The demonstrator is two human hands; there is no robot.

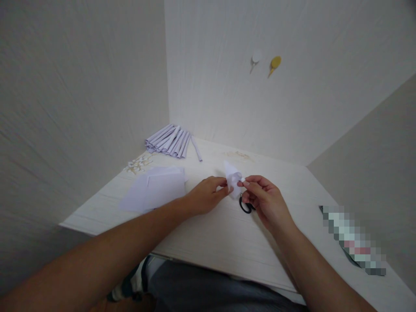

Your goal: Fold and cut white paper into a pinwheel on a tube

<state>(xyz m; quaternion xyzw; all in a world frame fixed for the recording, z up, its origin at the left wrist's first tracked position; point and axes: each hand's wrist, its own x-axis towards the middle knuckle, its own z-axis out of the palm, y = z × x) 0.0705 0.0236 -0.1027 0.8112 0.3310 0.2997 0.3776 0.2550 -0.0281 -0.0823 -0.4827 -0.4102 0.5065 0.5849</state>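
Both hands meet over the middle of a white table (227, 242). My left hand (206, 195) pinches the left side of a small white paper piece (232, 177), partly rolled or folded with a point sticking up. My right hand (263, 201) pinches its right side with thumb and forefinger. A black loop, probably scissor handles (245, 207), shows beneath my right hand's fingers; whether the hand holds it I cannot tell.
A bundle of rolled white paper tubes (169, 141) lies at the back left, one loose tube (196, 149) beside it. Flat white sheets (156, 190) lie to the left, small scraps (138, 164) behind them. Two hooks (264, 64) hang on the wall. A blurred patch (354, 240) sits right.
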